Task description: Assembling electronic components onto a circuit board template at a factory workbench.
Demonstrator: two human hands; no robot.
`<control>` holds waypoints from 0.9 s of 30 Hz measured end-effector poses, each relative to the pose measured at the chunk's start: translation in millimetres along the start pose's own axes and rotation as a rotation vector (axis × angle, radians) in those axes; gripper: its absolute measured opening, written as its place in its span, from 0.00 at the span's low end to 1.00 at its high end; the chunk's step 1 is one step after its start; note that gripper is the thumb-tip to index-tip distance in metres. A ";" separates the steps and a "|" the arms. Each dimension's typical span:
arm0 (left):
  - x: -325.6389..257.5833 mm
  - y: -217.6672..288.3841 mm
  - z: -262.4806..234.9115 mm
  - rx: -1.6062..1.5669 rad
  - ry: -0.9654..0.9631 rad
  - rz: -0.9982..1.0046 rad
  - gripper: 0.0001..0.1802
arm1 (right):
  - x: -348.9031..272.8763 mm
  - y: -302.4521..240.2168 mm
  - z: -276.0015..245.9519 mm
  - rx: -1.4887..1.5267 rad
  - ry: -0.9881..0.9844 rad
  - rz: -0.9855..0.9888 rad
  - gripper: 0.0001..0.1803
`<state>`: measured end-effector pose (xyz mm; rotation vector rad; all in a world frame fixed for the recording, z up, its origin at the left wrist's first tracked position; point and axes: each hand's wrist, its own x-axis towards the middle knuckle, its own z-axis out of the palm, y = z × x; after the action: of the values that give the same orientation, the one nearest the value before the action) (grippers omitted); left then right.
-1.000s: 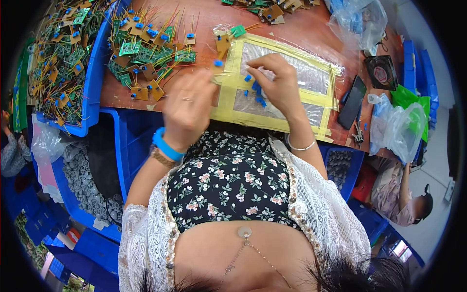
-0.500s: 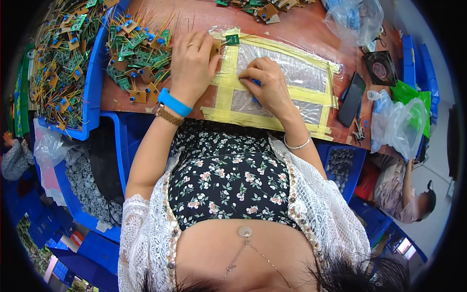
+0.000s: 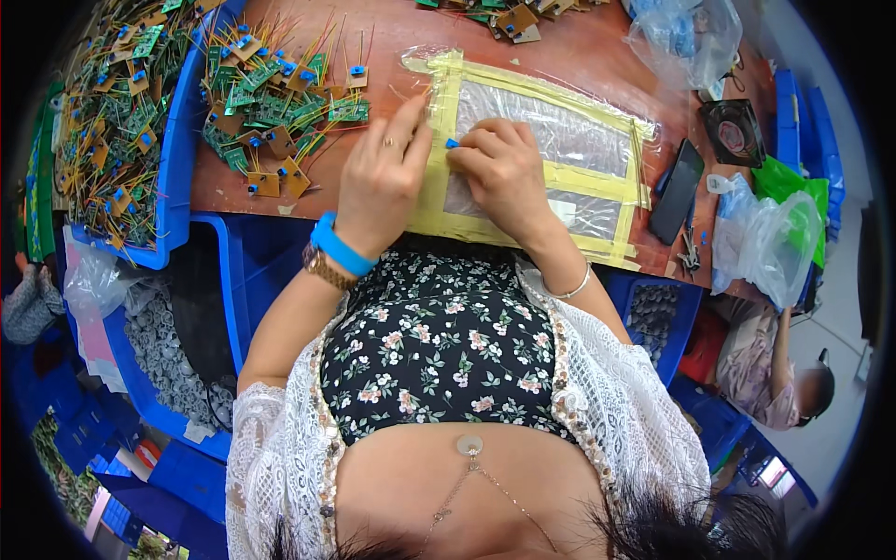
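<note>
My left hand (image 3: pixel 387 177) is over the left edge of a mat of clear film and yellow tape (image 3: pixel 527 175), its fingers stretched forward. I see nothing held in it, though its palm side is hidden. My right hand (image 3: pixel 504 177) rests above the mat, thumb and fingers pinched on a small blue plastic piece (image 3: pixel 452 144) that points toward the left hand. Just left of my left fingers lie a brown circuit board (image 3: pixel 357 78) with a blue part and a green circuit board (image 3: pixel 349 111), at the right side of a pile of wired boards (image 3: pixel 266 89).
A blue bin (image 3: pixel 177 154) full of wired boards stands at the left. Right of the mat lie a black phone (image 3: pixel 677 191), keys (image 3: pixel 689 254), a small black fan (image 3: pixel 731 131) and plastic bags (image 3: pixel 770 229). A person (image 3: pixel 770 373) sits at the far right.
The green and brown boards by my left hand have left the mat's top left corner. That hand has drawn back toward me. My right hand has shifted slightly left with the blue piece.
</note>
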<state>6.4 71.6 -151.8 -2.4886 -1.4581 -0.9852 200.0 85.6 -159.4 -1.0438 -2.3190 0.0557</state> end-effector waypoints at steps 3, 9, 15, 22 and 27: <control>-23.4 8.9 -6.5 0.031 -0.142 0.000 0.20 | -2.2 1.5 -5.0 0.085 0.055 0.130 0.09; -32.2 17.9 -9.7 -0.061 -0.195 -0.024 0.21 | 2.4 -3.5 2.8 0.106 0.062 0.272 0.07; -33.2 22.2 -8.0 -0.145 -0.276 -0.054 0.21 | 7.7 -8.4 16.6 -0.025 0.047 0.250 0.06; -29.9 24.5 -5.9 -0.058 -0.272 -0.092 0.22 | 13.2 -8.5 10.9 0.020 0.041 0.258 0.06; -29.0 28.6 -4.1 0.040 -0.295 -0.095 0.23 | 22.2 -7.2 17.8 0.260 0.020 0.301 0.05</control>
<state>17.8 32.8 -158.5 -2.6447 -1.6704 -0.6122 174.2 99.5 -161.1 -1.2379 -2.0511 0.4503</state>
